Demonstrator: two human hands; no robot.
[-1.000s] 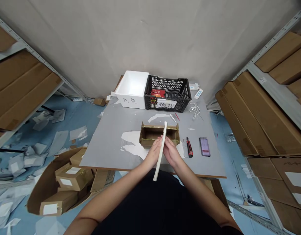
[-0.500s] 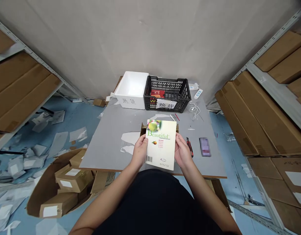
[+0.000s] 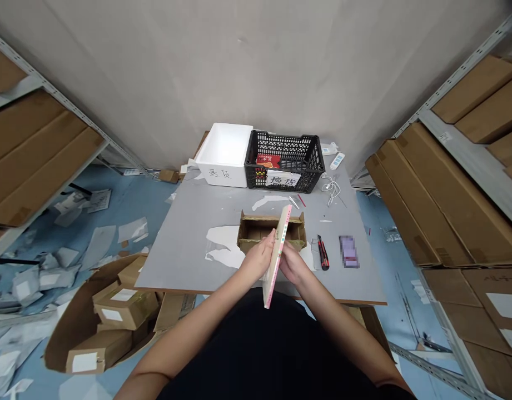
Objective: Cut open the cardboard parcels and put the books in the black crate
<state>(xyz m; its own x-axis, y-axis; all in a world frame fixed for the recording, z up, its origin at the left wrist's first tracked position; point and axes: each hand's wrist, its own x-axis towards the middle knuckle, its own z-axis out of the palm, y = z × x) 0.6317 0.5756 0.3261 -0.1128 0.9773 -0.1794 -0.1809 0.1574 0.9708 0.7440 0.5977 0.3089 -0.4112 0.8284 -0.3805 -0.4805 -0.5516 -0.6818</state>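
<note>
Paperback book (image 3: 276,268), one, held on edge and tilted, its far end above the open cardboard carton (image 3: 250,240) at the centre of the grey table (image 3: 176,269). Left hand (image 3: 259,259) and right hand (image 3: 294,265) flank it, fingers closed on opposite covers, grasping, neither released. Contact with the carton wall: cannot tell. Step in hand: book gripped on edge over the carton. Counts on table: one white foam box (image 3: 222,158), one black plastic crate (image 3: 284,178), one utility knife (image 3: 323,253), one blurred packet (image 3: 349,251). Lower left: one large carton (image 3: 68,328), at least three parcels (image 3: 124,308) inside.
</note>
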